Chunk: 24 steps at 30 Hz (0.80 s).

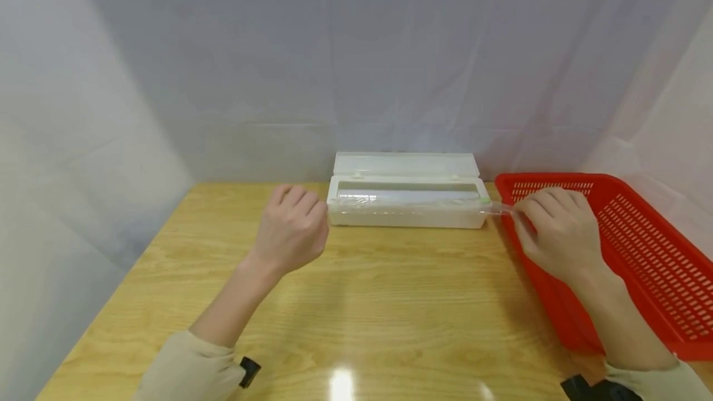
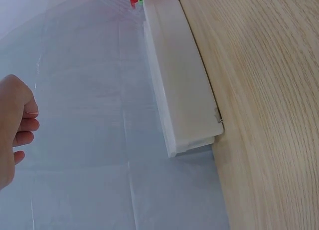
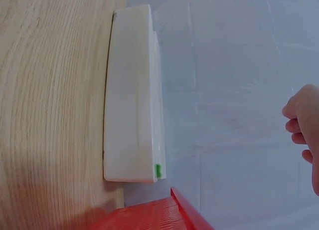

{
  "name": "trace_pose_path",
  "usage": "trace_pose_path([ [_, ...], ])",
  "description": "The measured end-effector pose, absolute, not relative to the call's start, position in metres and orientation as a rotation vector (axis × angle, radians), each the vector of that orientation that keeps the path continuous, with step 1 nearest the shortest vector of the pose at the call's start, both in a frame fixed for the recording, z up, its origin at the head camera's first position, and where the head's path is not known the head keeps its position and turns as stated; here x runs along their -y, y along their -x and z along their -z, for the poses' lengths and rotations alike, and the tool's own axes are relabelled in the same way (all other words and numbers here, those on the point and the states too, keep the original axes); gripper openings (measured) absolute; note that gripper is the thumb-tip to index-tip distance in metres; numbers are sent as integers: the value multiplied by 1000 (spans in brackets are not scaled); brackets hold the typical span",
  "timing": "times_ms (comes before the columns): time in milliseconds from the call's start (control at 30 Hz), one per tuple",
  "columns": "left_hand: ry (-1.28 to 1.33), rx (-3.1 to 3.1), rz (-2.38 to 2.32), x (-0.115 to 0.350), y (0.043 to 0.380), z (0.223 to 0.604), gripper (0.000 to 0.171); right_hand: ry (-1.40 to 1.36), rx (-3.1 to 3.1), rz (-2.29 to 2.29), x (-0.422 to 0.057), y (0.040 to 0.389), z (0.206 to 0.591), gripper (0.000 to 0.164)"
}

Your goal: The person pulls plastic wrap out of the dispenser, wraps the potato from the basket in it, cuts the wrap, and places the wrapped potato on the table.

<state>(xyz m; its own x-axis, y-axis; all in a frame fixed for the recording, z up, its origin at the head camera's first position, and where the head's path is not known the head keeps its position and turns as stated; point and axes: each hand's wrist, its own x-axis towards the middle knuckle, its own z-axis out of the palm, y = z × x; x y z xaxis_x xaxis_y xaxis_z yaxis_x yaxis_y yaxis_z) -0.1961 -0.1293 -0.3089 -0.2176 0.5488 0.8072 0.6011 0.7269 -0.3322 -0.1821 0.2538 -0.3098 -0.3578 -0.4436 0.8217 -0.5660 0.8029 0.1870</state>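
Observation:
A strip of clear plastic wrap (image 1: 501, 208) stretches between both hands, in front of a white wrap dispenser box (image 1: 406, 221) in the head view. Its left end is gripped in the curled fingers of my left hand (image 1: 295, 228). On the other side, my right hand (image 1: 559, 234) pinches the opposite end between thumb and fingers. The box's lid (image 1: 406, 164) stands raised at the back, and a pale roll (image 1: 412, 195) shows inside. A green piece (image 3: 158, 170) sits at the box's right end. Both wrist views show each hand raised apart from the box.
On the right stands a red perforated plastic basket (image 1: 652, 221), partly behind the right hand and forearm. The wooden table (image 1: 390, 302) ends at a pale sheet (image 1: 250, 67) hung behind and at the sides.

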Motion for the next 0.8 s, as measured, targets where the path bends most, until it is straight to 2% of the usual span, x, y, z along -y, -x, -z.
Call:
trace_pose_path([
  [267,904,1844,78,130,188,303,20,-772,1905,-190,-252,177,307,31],
  [800,963,1724,114,133,171,294,14,-815,1692,-270,-243,162,298,35],
])
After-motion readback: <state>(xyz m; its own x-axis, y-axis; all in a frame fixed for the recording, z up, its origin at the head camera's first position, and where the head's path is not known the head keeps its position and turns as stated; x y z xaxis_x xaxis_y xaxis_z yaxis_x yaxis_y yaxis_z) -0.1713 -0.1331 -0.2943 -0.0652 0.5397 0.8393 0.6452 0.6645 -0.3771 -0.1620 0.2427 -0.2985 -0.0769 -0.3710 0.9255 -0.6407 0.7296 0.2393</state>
